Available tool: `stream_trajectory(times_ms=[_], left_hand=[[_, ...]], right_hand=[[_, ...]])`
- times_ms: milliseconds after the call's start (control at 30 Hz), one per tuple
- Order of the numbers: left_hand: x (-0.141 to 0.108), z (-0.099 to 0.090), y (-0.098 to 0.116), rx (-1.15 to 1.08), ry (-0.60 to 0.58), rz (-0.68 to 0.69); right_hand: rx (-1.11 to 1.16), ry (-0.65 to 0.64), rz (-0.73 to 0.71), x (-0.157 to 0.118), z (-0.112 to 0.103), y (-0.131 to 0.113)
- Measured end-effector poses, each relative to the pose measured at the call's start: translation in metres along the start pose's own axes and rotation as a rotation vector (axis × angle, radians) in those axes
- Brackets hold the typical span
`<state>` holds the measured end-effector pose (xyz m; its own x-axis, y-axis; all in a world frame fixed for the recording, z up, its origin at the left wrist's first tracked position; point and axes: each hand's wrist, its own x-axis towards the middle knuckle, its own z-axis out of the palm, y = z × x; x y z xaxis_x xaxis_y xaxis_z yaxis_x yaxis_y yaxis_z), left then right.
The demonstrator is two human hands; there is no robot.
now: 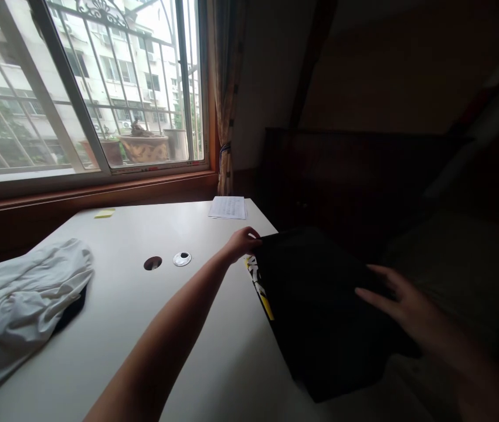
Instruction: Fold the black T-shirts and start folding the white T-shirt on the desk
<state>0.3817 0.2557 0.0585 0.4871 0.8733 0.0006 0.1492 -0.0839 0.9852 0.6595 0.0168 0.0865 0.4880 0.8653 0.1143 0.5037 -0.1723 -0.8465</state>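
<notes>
A black garment (319,305) with a yellow and white print along its left edge is held up over the right side of the white table. It looks folded; its exact kind is hard to make out in the dim light. My left hand (243,241) pinches its far left corner between thumb and fingers. At the garment's right side is my right hand (396,296), thumb and fingers apart, slightly blurred. Its fingertips lie against or just over the black cloth; I cannot tell whether they touch. The garment's lower end hangs near the table's surface.
On the white table (130,328), a crumpled light grey garment (20,310) lies at the left, with dark cloth under it. Printed papers (228,207) and yellow sticky notes (105,214) lie along the back. A cable hole (153,263) and its metal cover (182,259) sit mid-table.
</notes>
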Motion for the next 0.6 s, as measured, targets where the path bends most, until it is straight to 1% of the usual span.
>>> stream_trajectory(times_ms=[100, 167, 267, 333, 467, 533, 600], left_hand=[[0.017, 0.006, -0.02, 0.014, 0.041, -0.024], [0.025, 0.006, -0.037, 0.017, 0.08, -0.045], [0.028, 0.003, -0.061, 0.02, 0.128, -0.075], [0.026, 0.002, -0.075, 0.026, 0.136, -0.082], [0.018, 0.001, -0.089, 0.058, 0.133, -0.053], [0.016, 0.002, -0.092, 0.093, 0.141, -0.029], [0.016, 0.004, -0.095, 0.15, 0.164, -0.002]], right_hand=[[0.085, -0.092, 0.068, 0.007, 0.012, 0.011], [0.089, -0.1, 0.08, 0.01, 0.024, 0.022], [0.074, -0.11, 0.093, 0.015, 0.042, 0.042], [0.103, -0.13, 0.116, 0.016, 0.049, 0.054], [0.175, -0.129, 0.153, 0.017, 0.049, 0.069], [0.174, -0.104, 0.138, 0.018, 0.046, 0.078], [0.128, -0.067, 0.111, 0.022, 0.045, 0.092]])
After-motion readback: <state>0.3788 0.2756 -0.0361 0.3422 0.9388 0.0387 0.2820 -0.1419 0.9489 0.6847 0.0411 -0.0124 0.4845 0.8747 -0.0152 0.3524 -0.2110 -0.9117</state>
